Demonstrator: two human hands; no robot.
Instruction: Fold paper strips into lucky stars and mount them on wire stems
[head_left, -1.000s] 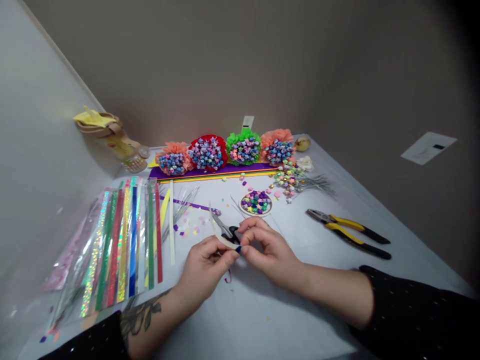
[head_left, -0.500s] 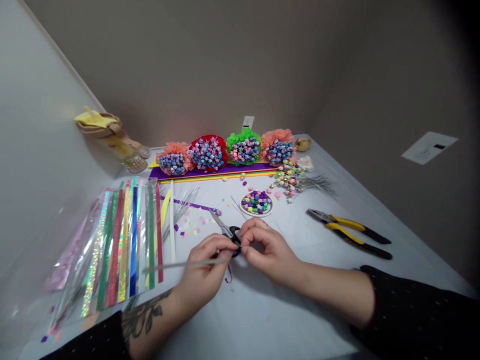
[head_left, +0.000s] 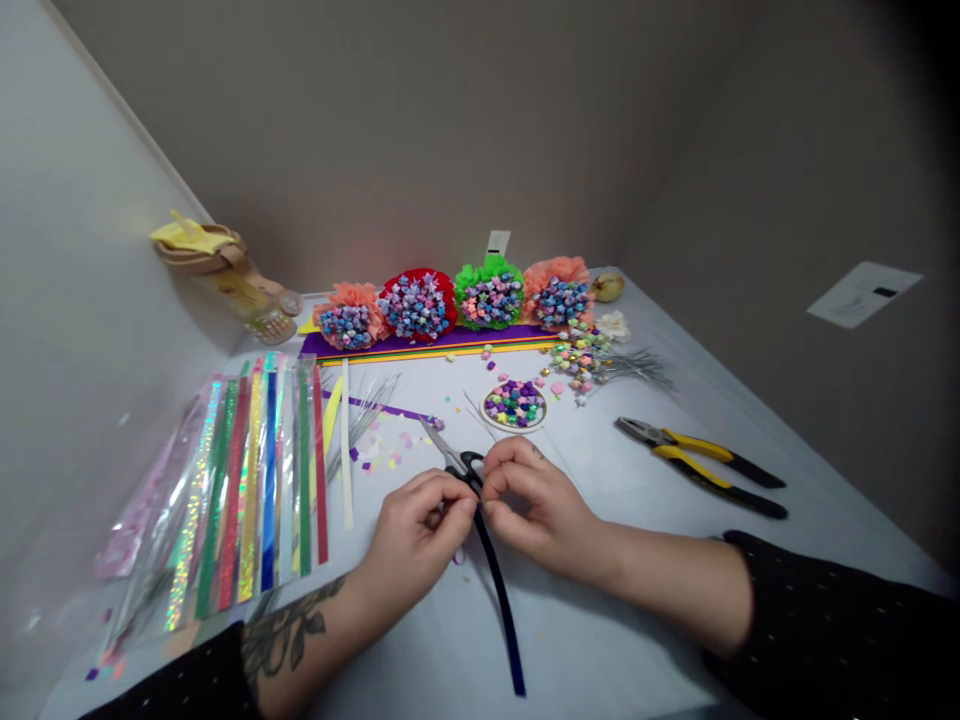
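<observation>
Navy paper strip (head_left: 498, 620), long end slanting down from fingers (head_left: 504, 478)

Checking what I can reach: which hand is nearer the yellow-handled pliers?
Right. The right hand is just left of the yellow-handled pliers, with a bare stretch of table between; the left hand is farther away, beyond the right hand.
</observation>
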